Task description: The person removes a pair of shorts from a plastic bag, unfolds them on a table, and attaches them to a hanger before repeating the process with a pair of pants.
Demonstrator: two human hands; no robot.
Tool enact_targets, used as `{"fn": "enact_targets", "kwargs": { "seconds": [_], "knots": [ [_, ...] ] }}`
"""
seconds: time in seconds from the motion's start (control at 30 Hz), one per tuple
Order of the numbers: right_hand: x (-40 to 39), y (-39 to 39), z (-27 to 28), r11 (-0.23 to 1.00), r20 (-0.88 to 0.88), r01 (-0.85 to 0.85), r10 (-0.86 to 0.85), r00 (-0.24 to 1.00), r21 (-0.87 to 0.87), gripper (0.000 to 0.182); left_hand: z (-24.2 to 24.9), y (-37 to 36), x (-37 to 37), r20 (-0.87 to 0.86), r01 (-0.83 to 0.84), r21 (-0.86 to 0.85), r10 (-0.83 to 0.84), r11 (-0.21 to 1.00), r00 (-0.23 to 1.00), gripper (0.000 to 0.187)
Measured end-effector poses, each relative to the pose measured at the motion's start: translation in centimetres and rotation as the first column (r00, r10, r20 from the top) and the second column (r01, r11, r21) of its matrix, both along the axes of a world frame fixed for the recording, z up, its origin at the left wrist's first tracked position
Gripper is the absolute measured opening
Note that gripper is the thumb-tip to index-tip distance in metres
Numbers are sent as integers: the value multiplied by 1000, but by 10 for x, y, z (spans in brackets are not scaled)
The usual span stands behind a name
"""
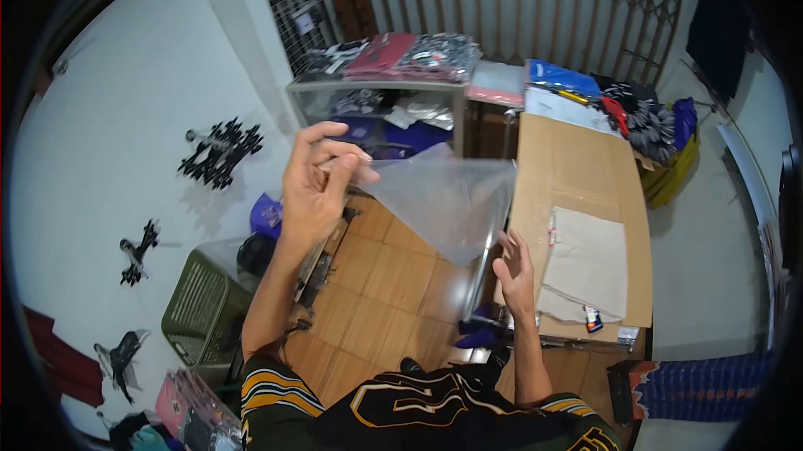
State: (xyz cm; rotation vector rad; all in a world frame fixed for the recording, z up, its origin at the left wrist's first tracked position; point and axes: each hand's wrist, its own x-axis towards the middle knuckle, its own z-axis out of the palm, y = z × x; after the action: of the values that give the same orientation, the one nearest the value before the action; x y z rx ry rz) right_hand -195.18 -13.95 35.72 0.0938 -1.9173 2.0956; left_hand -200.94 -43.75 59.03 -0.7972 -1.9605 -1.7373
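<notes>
My left hand (318, 179) pinches one corner of a clear plastic bag (447, 200) between thumb and fingers. The bag hangs slantwise in the air, stretching away to the right. My right hand (517, 271) is just below the bag's right side, thumb and fingers apart, holding nothing that I can see. Beside it, a folded beige garment (585, 263) with a small dark tag (593, 318) lies on a cardboard sheet (577, 171).
A glass cabinet (376, 85) with packed garments on top stands ahead. Blue packets (565, 77) and dark cloth lie beyond the cardboard. At left are a green basket (194, 309) and wall hooks with black hangers (222, 154). Wooden-look tiles (368, 275) cover the floor.
</notes>
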Motion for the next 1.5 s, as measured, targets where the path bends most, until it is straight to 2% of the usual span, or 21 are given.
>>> {"fn": "enact_targets", "kwargs": {
  "seconds": [0.03,0.07,0.17,0.2,0.3,0.53,0.63,0.73,0.9,1.0,1.1,1.13,1.23,1.33,1.4,1.5],
  "knots": [
    [-5,-23,0,964,6,-158,163,987,-212,76,-6,-18,7,39,-12,-8,12,1000,999,33],
    [-12,-49,-5,919,-3,-181,192,981,-349,60,-12,-35,11,66,-23,-14,24,1000,998,33],
    [-17,-95,-16,847,79,-191,263,961,-496,37,-33,-86,16,139,-61,-16,62,998,988,33],
    [-18,-107,-14,870,131,-103,188,973,-482,20,-40,-100,17,165,-76,-5,76,997,983,33],
    [-18,-123,-7,894,141,-47,121,983,-445,18,-56,-130,15,183,-143,-6,142,990,973,32],
    [-53,-135,17,959,107,34,-3,994,-283,23,-88,-161,-32,164,-195,-4,193,981,967,28],
    [-77,-142,17,964,100,74,-50,994,-255,24,-96,-169,-68,234,-185,31,173,982,957,27],
    [-109,-143,13,957,91,132,-112,990,-259,24,-109,-177,-118,184,-193,-73,203,979,962,26],
    [-171,-130,17,942,103,228,-208,973,-248,21,-111,-153,-206,184,-148,-20,149,989,972,21],
    [-202,-124,26,962,63,124,-112,992,-243,18,-105,-130,-257,168,-104,58,93,993,981,14],
    [-235,-108,-4,995,202,-56,72,977,-84,17,-113,-117,-308,167,-82,71,70,994,984,11],
    [-244,-108,-10,993,230,-26,53,972,-119,16,-111,-112,-319,193,-62,88,44,994,980,9],
    [-270,-98,-5,977,230,80,-33,973,-199,16,-120,-109,-362,154,19,-1,-19,1000,988,10],
    [-302,-82,1,974,179,183,-159,971,-132,19,-130,-101,-405,175,112,-78,-97,991,980,5],
    [-327,-68,1,971,125,227,-217,968,-78,21,-131,-91,-435,179,160,-158,-131,974,975,15],
    [-360,-45,3,950,105,310,-305,947,-40,20,-133,-68,-485,104,211,-191,-194,959,975,19]
  ]
}}
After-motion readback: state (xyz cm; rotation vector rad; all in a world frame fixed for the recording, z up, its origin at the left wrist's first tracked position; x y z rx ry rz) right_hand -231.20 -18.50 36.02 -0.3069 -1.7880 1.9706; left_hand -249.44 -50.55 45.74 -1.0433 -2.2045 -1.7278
